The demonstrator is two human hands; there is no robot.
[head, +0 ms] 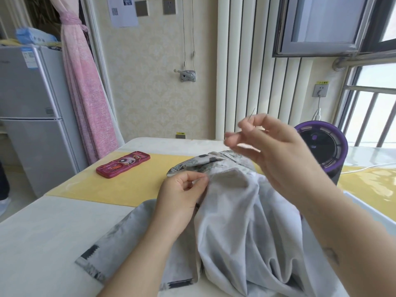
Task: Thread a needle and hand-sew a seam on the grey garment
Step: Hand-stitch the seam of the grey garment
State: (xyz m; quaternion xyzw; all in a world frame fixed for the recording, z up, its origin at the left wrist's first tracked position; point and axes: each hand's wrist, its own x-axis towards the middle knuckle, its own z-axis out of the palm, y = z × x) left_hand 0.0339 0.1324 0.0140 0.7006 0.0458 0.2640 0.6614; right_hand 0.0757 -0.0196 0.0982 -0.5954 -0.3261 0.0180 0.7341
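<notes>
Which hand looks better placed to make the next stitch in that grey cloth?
The right hand: it pinches the needle, raised above the grey garment, so it probably only has to come down. The left hand pinches a fold of the garment, holding it in place.

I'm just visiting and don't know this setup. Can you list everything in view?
grey garment: one, pale grey with dark patches, draped over the table's near side
needle: one, thin metal, raised above the garment
flat case: one, red with a cartoon print, on the yellow mat
yellow mat: one, across the table
table: one, white
round appliance: one, purple and black, far right
fridge: one, silver, far left
curtain: one, pink, beside the fridge
radiator: one, white, back wall
left hand: pinches a garment fold
right hand: pinches the needle
</notes>
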